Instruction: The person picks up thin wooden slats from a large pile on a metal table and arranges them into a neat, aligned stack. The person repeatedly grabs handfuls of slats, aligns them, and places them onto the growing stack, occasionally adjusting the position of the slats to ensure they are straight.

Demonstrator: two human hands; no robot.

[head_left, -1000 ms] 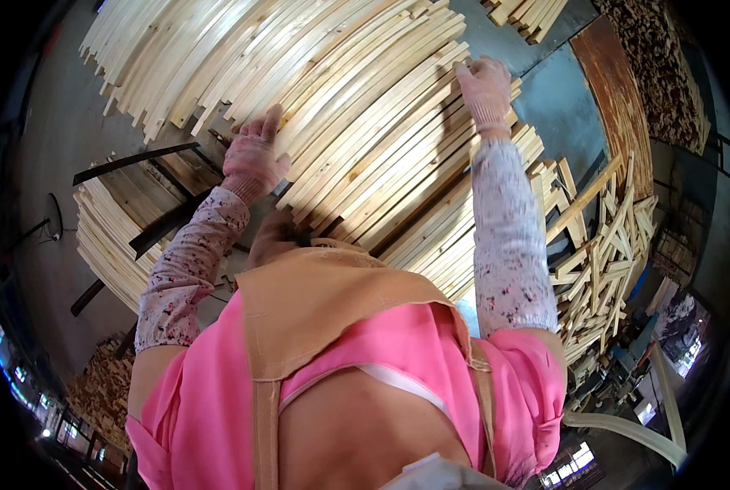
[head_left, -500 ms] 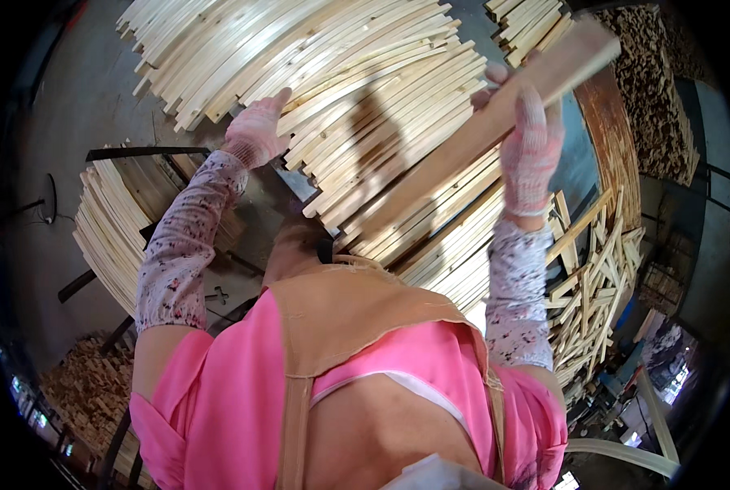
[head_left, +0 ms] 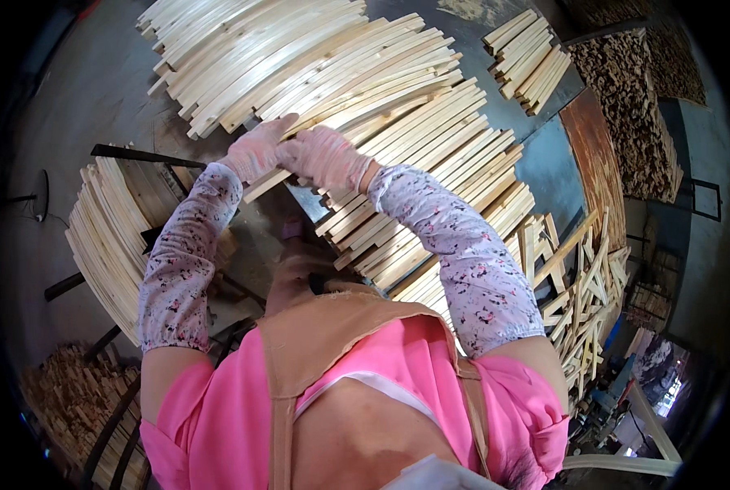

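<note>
My left hand (head_left: 259, 149), in a pink and white glove, is closed at the near left end of a wooden strip (head_left: 266, 186). Right beside it, my right hand (head_left: 328, 158) wears a matching glove, with its fingers curled over the same strip. The strip's pale end sticks out below both hands. Its other part runs toward the upper right among the laid strips, and my fingers hide the stretch between. Under and beyond my hands spreads a wide layer of pale wooden strips (head_left: 308, 61), lying side by side with uneven ends.
A smaller group of strips (head_left: 528, 61) lies at the far right. Jumbled offcuts (head_left: 581, 286) are heaped nearer on the right, by a worn brown board (head_left: 594, 155). Another stack of strips (head_left: 108, 245) stands on the left beside a dark metal bar (head_left: 149, 155).
My right hand has let go of the wide plank it held up at the right. It has come left to join my left hand at the strip's end.
</note>
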